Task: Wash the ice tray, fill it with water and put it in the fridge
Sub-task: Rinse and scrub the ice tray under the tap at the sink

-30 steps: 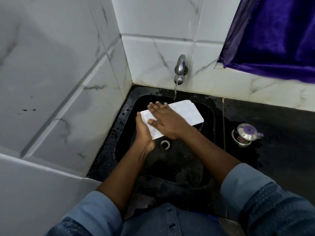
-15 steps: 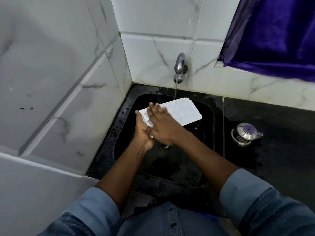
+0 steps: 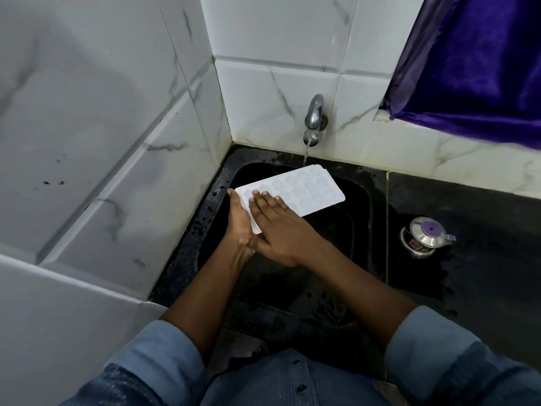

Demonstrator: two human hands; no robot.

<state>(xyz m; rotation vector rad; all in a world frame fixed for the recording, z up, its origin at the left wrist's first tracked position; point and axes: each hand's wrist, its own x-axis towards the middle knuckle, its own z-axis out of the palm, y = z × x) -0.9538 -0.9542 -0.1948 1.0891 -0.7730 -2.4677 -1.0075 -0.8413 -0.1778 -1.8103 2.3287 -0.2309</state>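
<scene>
The white ice tray [image 3: 304,191] is held in the air just below the tap [image 3: 313,118], over the black sink [image 3: 361,235]. Its far corner sits right under the thin stream of water [image 3: 306,152], so the water can run down over the little cups. The tray tips a bit, and I think that is to let the dirty water slide off.

The left hand [image 3: 238,227] holds the end of the tray that is farthest from the tap. It cups that end from the side and from below, but the fingers under the tray are hidden. The right hand [image 3: 281,227] lies flat on top of the same end, with its fingers [image 3: 265,199] straight and close together. It looks like it is there to rub the top clean — the washing step, I would say. Filling and the fridge come later.

To the right of the tap, a small steel pot [image 3: 426,235] with a purple knob stands on the wet black desk [image 3: 483,273], well apart from the tray. Higher up on that side hangs a purple curtain [image 3: 483,68]. To the left of the tap, a tiled wall [image 3: 102,127] comes close to the sink — so there is not much room to swing the tray that way.
</scene>
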